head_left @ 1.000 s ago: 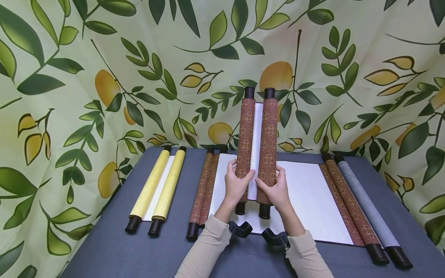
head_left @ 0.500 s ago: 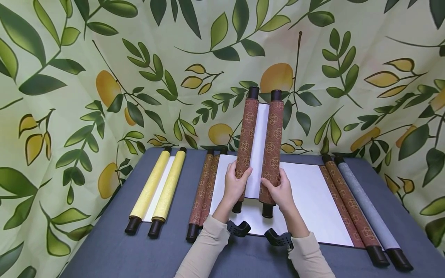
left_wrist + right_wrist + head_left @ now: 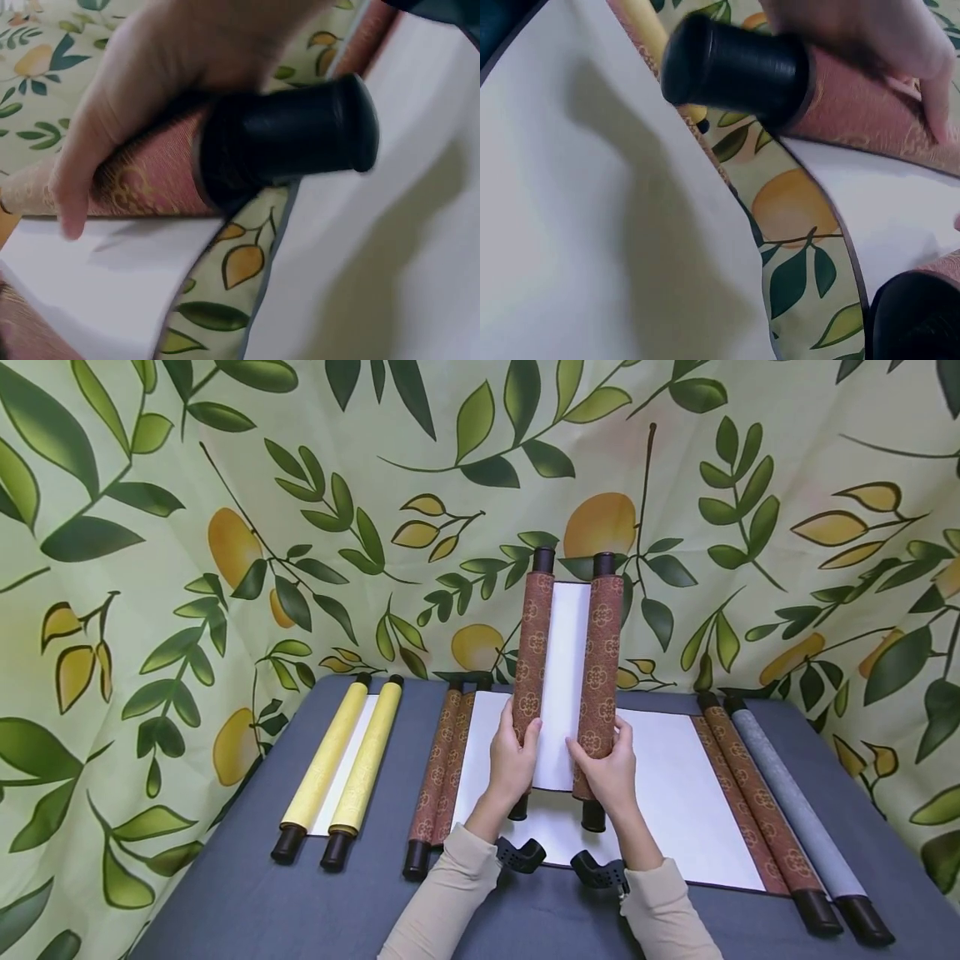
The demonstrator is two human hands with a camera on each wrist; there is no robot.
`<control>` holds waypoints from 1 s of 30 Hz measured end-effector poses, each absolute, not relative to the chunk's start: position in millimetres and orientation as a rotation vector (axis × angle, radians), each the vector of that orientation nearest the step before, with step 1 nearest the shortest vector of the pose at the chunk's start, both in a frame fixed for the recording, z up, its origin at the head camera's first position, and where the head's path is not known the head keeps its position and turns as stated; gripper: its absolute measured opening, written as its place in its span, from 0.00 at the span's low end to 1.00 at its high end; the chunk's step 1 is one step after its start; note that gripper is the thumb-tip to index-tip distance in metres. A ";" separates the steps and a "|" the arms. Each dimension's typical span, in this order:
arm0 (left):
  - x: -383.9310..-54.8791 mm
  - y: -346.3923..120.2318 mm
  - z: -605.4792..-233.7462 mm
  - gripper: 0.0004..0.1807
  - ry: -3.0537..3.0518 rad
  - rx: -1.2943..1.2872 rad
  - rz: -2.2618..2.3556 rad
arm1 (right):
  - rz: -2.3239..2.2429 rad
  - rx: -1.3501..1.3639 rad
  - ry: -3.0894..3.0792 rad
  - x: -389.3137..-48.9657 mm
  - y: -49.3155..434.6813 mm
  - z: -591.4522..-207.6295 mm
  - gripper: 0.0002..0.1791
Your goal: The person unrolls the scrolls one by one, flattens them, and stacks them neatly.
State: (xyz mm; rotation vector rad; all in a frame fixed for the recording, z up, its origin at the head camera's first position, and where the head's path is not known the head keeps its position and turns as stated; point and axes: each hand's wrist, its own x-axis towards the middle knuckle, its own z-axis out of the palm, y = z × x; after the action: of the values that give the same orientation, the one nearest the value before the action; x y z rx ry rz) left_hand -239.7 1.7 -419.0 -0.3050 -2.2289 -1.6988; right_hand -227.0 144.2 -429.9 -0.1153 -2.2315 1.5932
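My head camera looks forward and down across the table (image 3: 240, 893); the wrist cameras look from close by, one at my left hand (image 3: 512, 764), one at my right hand (image 3: 611, 770), both sharing the raised scroll (image 3: 566, 685).

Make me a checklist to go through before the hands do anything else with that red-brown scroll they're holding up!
1. Left hand grips the left roller: ok.
2. Right hand grips the right roller: ok.
3. White paper between them free of visible tears: ok.
4. Space underneath free: not ok, an open scroll lies there.
5. Yellow scroll apart from the held scroll: ok, it lies off to the left.
6. Back of the held scroll undamaged: cannot tell, it faces away.
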 end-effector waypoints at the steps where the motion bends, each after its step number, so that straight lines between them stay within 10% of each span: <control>1: -239.1 2.1 -418.8 0.31 -2.229 -0.313 -1.695 | 1.589 -0.124 -2.225 -227.1 144.6 -429.7 0.41; 17: -245.5 -7.3 -417.9 0.41 -2.172 -0.248 -1.645 | 1.672 -0.155 -2.271 -222.3 148.8 -421.6 0.30; 30: -249.0 -15.5 -415.1 0.28 -2.199 -0.214 -1.729 | 1.747 -0.241 -2.346 -222.1 158.1 -413.8 0.31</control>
State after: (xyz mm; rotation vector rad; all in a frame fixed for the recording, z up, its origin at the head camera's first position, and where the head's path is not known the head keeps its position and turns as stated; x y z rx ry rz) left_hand -249.0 -15.5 -415.1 -0.2135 -2.1991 -1.7290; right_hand -222.1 158.1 -413.8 -0.2413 -2.3456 1.7469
